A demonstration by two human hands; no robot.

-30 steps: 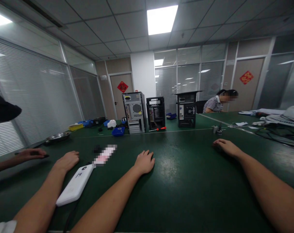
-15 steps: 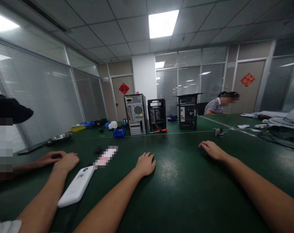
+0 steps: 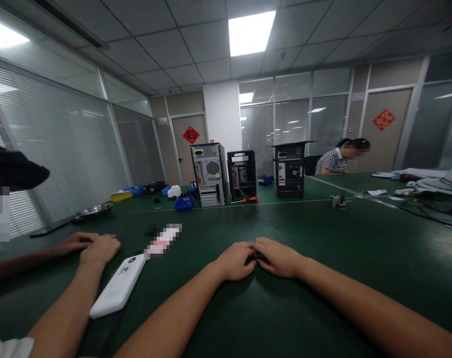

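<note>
We face a smooth, glossy tabletop [image 3: 218,318] bearing a shiny metal dish [image 3: 94,212]. Near us lies a smooth, plastic-looking white device [image 3: 117,288].

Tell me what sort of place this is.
Probably an office or meeting room used as a computer workshop: desktop computer cases and a red-handled screwdriver sit on a large green table, with blinds behind glass partitions.

Bare forearms angle inward, the left forearm [image 3: 172,315] from the near left, the right forearm [image 3: 360,294] from the near right, as the left hand [image 3: 236,261] and right hand [image 3: 280,257] meet fingertip to fingertip, backs up, fingers bent, thumbs on the near side.
</note>
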